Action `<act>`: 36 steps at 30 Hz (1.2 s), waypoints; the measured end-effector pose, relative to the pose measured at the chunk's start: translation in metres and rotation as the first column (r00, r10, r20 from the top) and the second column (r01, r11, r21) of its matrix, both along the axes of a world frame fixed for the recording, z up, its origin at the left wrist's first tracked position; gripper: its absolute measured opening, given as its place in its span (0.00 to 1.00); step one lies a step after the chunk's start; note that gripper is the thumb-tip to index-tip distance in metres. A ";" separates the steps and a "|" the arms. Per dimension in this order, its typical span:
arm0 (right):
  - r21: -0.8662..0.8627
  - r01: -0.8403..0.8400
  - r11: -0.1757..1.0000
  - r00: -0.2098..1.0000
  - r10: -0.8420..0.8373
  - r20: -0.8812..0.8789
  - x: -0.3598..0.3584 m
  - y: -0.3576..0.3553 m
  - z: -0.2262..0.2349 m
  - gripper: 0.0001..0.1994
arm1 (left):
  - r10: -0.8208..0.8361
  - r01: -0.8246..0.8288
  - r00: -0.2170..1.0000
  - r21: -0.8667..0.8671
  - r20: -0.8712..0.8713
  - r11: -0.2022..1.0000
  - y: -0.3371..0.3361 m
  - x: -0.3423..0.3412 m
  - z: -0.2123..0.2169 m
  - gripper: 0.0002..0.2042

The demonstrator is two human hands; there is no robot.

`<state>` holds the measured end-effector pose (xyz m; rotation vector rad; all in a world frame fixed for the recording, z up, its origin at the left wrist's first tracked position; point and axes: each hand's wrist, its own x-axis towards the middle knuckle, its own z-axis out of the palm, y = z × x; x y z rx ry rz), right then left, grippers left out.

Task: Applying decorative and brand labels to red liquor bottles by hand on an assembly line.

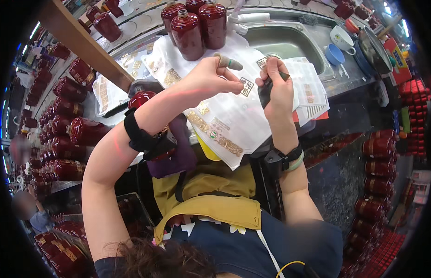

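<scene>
Between the thumb and a finger of my left hand (218, 79) is a small square label (246, 86) with dark characters and a gold edge. One finger of this hand wears a brownish cover with a green band. My right hand (276, 88) is closed around a dark, flat object (265, 92) whose kind I cannot make out. A second small label (263, 61) shows at its fingertips. Beneath both hands lie white backing sheets (262, 125) with gold decals (227, 144). Several dark red glazed bottles (187, 34) stand on the sheets' far end.
A metal sink (285, 44) lies behind the sheets, with a blue cup (335, 54) and a white mug (342, 38) to its right. A wooden post (88, 44) rises at the left. Stacked red bottles (67, 148) line the left; more bottles (378, 167) line the right.
</scene>
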<state>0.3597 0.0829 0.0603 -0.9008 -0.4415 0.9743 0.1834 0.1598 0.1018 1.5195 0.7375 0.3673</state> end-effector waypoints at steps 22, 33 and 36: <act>-0.093 0.177 0.980 -0.062 0.106 0.992 -0.014 0.046 -0.007 0.14 | 0.765 -0.781 0.592 -0.054 0.254 0.622 -0.126 -0.187 -0.018 0.31; -0.251 -0.534 0.808 0.452 0.523 0.722 -0.149 0.002 0.010 0.21 | 0.794 -0.791 0.504 -0.187 0.341 0.583 -0.100 -0.196 -0.079 0.33; -0.187 -0.637 0.748 0.516 0.593 0.618 -0.165 0.011 -0.009 0.27 | 0.731 -0.633 0.596 -0.365 0.333 0.683 -0.098 -0.185 -0.069 0.43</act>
